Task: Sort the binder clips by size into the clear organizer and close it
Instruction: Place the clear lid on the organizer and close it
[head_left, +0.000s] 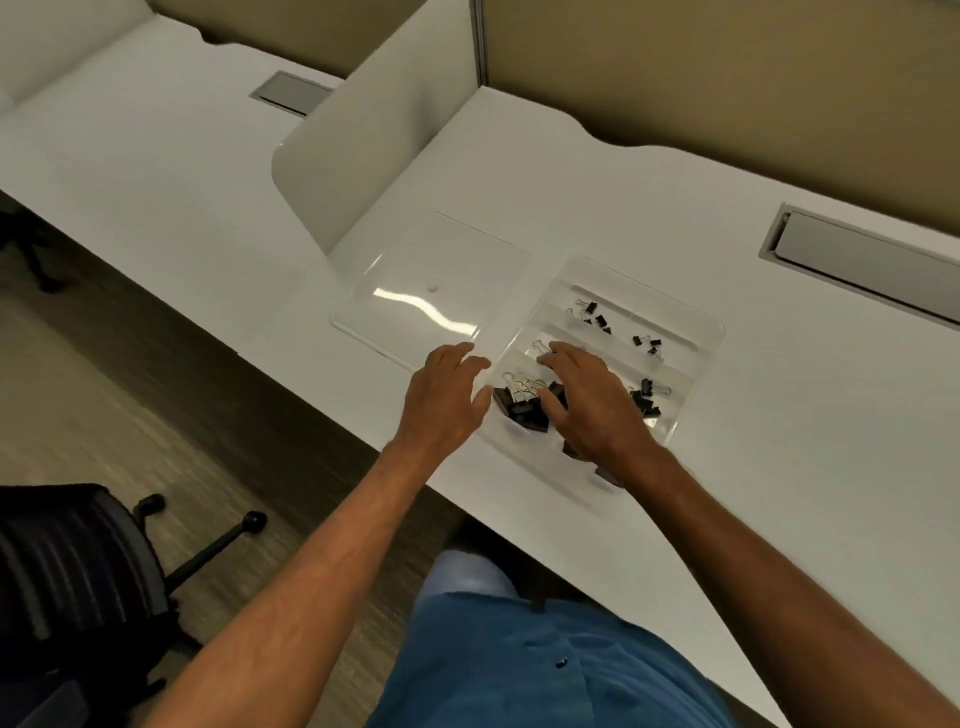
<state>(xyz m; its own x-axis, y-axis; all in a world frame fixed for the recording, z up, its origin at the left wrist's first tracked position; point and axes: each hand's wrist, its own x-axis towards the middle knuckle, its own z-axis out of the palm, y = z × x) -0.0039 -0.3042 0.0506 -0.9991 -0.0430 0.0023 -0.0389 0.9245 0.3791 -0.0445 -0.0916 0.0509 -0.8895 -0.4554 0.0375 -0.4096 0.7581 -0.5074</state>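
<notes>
While your right hand (582, 400) spreads flat over the large binder clips (522, 402) in the clear organizer (696, 338) on the desk (779, 467), your left hand (444, 400) rests open beside its lid (431, 280)

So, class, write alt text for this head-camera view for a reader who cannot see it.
Two bare hands, left hand and right hand, reach over a clear organizer holding black binder clips on a white desk. Its clear lid lies open alongside.
</notes>
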